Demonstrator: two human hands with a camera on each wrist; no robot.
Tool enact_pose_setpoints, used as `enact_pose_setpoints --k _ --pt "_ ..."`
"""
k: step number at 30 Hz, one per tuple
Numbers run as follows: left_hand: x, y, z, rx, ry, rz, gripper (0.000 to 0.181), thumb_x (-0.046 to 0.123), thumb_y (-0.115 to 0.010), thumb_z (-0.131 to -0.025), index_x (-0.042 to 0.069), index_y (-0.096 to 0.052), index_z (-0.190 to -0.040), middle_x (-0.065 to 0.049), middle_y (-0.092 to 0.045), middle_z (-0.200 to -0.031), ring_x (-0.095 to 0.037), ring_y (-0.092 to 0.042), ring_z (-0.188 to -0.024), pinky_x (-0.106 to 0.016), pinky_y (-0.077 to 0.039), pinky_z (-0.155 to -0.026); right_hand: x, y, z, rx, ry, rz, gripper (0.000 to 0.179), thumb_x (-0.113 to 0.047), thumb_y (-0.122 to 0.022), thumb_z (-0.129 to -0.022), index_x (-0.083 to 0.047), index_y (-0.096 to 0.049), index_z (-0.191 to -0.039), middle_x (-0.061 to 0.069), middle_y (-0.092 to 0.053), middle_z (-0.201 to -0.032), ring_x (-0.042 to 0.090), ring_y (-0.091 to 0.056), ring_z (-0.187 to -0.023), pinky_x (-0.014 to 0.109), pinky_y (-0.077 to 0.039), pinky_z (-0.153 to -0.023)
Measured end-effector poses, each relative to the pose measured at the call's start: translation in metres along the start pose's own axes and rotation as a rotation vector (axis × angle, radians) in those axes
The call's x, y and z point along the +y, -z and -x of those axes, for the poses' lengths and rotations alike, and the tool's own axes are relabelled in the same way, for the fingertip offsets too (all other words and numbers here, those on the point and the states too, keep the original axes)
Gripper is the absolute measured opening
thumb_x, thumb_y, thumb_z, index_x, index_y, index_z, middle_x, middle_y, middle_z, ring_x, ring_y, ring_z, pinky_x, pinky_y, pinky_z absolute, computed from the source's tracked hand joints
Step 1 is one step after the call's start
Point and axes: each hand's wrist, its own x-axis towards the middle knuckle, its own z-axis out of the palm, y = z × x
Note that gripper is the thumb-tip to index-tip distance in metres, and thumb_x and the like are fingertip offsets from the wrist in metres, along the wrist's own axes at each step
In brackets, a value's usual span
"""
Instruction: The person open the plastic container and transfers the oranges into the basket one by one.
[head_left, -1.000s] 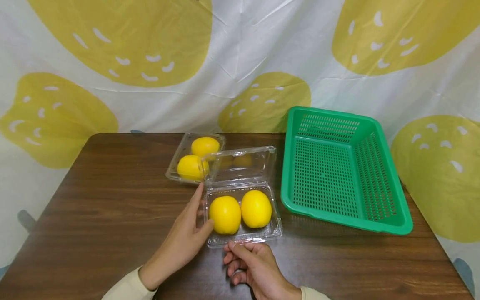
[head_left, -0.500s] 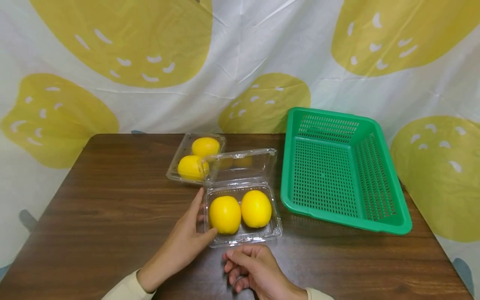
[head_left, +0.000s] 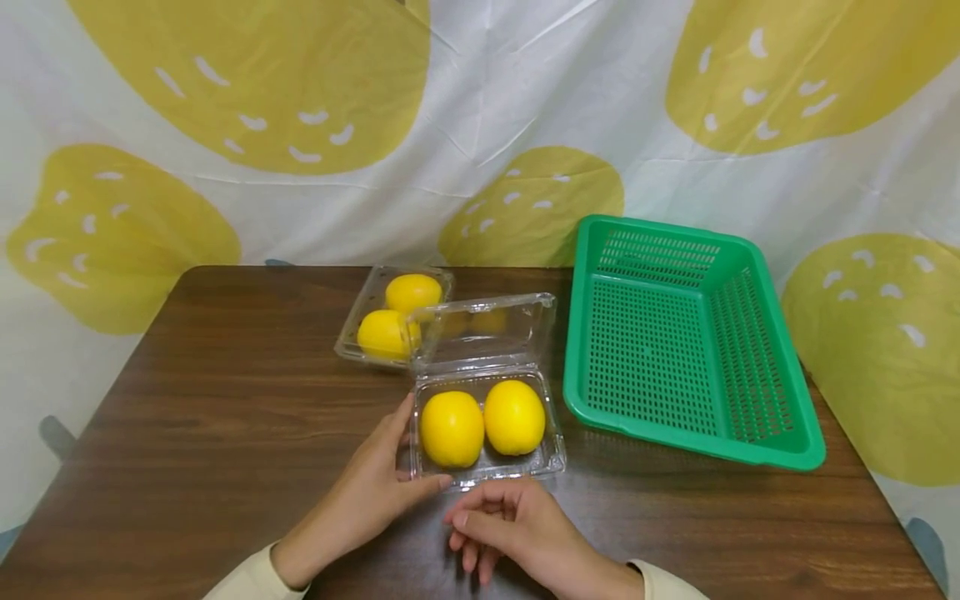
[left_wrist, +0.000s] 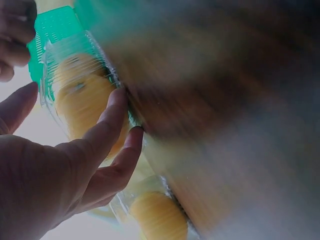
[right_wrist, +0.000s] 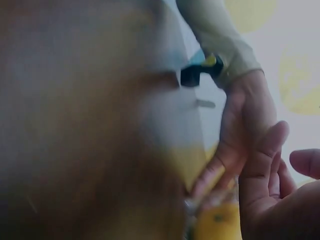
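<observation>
A clear hinged plastic clamshell box (head_left: 480, 480) sits on the table with its lid (head_left: 487, 333) raised at the back. Inside, a round yellow fruit (head_left: 452, 429) lies beside another yellow fruit (head_left: 514, 417). My left hand (head_left: 371, 479) rests at the box's left side, fingers nearly straight along the wall and thumb by the front left corner. In the left wrist view its fingertips (left_wrist: 118, 97) touch the box's lower edge. My right hand (head_left: 517, 529) hovers just in front of the box, fingers loosely bent, holding nothing.
Behind on the left is a second clear box (head_left: 352, 337) with two yellow fruits, partly overlapped by the raised lid. A green slotted basket (head_left: 693, 450) stands on the right side of the brown wooden table (head_left: 225, 400). A patterned cloth (head_left: 337, 217) hangs along the back.
My left thumb has slid from beside the left fruit toward the front edge, the hand coming slightly nearer. My right hand has left the front rim and turned, its fingers pointing more downward.
</observation>
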Motion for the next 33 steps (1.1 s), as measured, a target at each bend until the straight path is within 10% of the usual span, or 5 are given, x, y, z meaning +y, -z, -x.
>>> enact_pose_setpoints --k 6,12,17,24,33 --pt "-0.001 -0.003 0.0 0.005 -0.015 -0.022 0.12 0.01 -0.099 -0.082 0.002 -0.023 -0.174 -0.031 -0.04 -0.167 -0.045 -0.06 -0.138 -0.03 -0.066 -0.087 -0.014 0.006 -0.001 0.036 0.162 0.257 0.021 -0.01 -0.069 -0.108 0.006 -0.076 -0.121 0.022 -0.077 -0.1 0.015 -0.072 -0.073 0.031 -0.065 -0.062" --pt "-0.002 -0.005 -0.002 -0.002 -0.023 -0.012 0.122 0.008 -0.098 -0.083 0.007 -0.02 -0.176 -0.027 -0.041 -0.167 -0.044 -0.059 -0.138 -0.028 -0.065 -0.088 -0.02 0.013 -0.006 0.128 0.568 0.645 0.014 -0.004 -0.073 -0.105 -0.01 -0.079 -0.117 -0.001 -0.08 -0.104 0.011 -0.071 -0.082 0.03 -0.065 -0.07" --pt "-0.001 -0.004 -0.001 -0.012 -0.015 -0.021 0.12 0.01 -0.098 -0.083 0.005 -0.021 -0.175 -0.03 -0.037 -0.169 -0.043 -0.059 -0.137 -0.029 -0.065 -0.087 -0.026 0.022 -0.013 0.202 0.735 0.877 0.021 0.001 -0.078 -0.099 -0.011 -0.078 -0.116 0.0 -0.078 -0.11 0.01 -0.07 -0.095 0.031 -0.065 -0.081" --pt "-0.002 -0.004 -0.001 -0.001 -0.001 -0.071 0.123 0.014 -0.1 -0.082 0.007 -0.02 -0.176 -0.028 -0.04 -0.168 -0.039 -0.062 -0.133 -0.028 -0.064 -0.085 -0.027 0.036 -0.023 0.288 0.674 1.204 0.033 -0.012 -0.087 -0.092 -0.007 -0.076 -0.123 0.001 -0.071 -0.127 0.019 -0.061 -0.121 0.038 -0.059 -0.101" --pt "-0.001 -0.005 0.0 0.002 0.005 -0.078 0.123 0.014 -0.1 -0.082 0.006 -0.021 -0.176 -0.028 -0.039 -0.169 -0.041 -0.059 -0.136 -0.031 -0.065 -0.088 -0.022 0.045 -0.034 0.282 0.672 1.377 0.04 -0.02 -0.088 -0.091 -0.006 -0.073 -0.125 0.01 -0.068 -0.135 0.033 -0.053 -0.14 0.053 -0.048 -0.119"
